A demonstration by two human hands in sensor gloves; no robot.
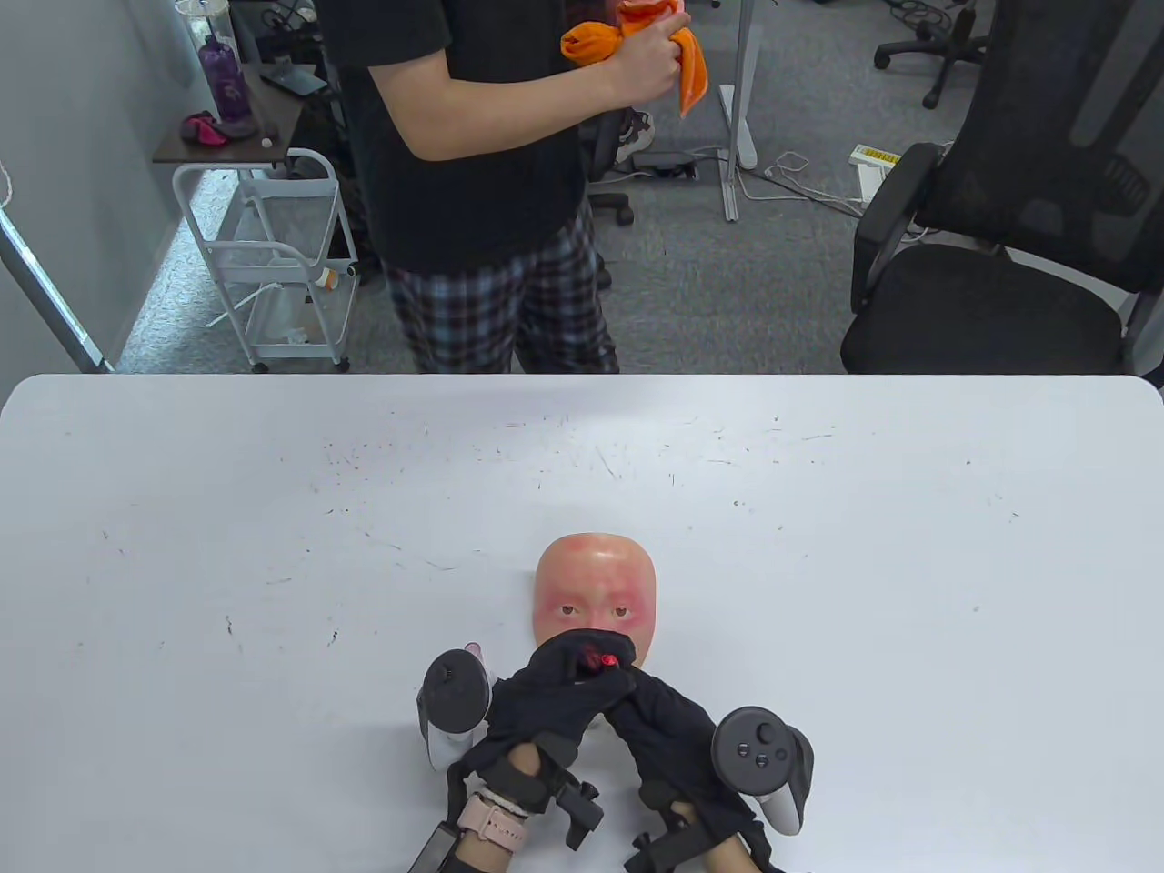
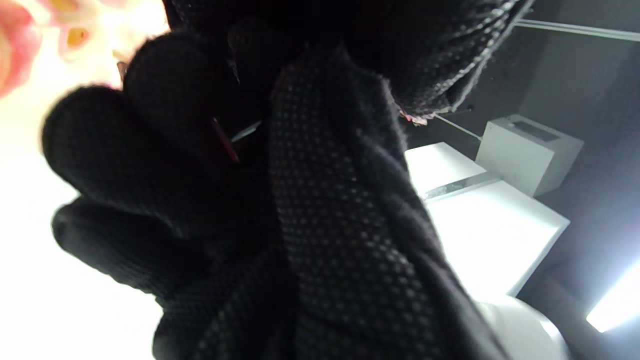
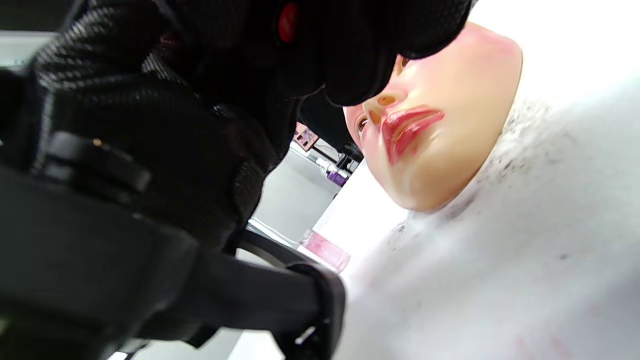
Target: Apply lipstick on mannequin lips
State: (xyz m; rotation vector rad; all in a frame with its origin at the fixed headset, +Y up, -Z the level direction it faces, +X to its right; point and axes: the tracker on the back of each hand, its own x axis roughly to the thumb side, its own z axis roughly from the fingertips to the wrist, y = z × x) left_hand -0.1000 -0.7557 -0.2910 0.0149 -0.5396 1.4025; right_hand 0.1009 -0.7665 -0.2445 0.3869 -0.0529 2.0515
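Observation:
A flesh-coloured mannequin face [image 1: 595, 587] lies face up on the white table [image 1: 273, 546]. Both black-gloved hands meet over its lower half and hide the mouth in the table view. The red lipstick [image 1: 600, 657] shows between the fingertips of my left hand [image 1: 546, 696] and my right hand [image 1: 659, 718]; both seem to grip it, just above the face. In the right wrist view the lips [image 3: 410, 129] are red, and the lipstick [image 3: 288, 22] sits among the fingers above the nose. The left wrist view shows curled fingers [image 2: 125, 150] around a red sliver [image 2: 223, 141].
A pink translucent cap [image 3: 325, 251] stands on the table by my left hand, also seen in the table view [image 1: 473, 648]. A person holding an orange cloth [image 1: 637, 36] stands beyond the table's far edge. An office chair [image 1: 1000, 273] is at the far right.

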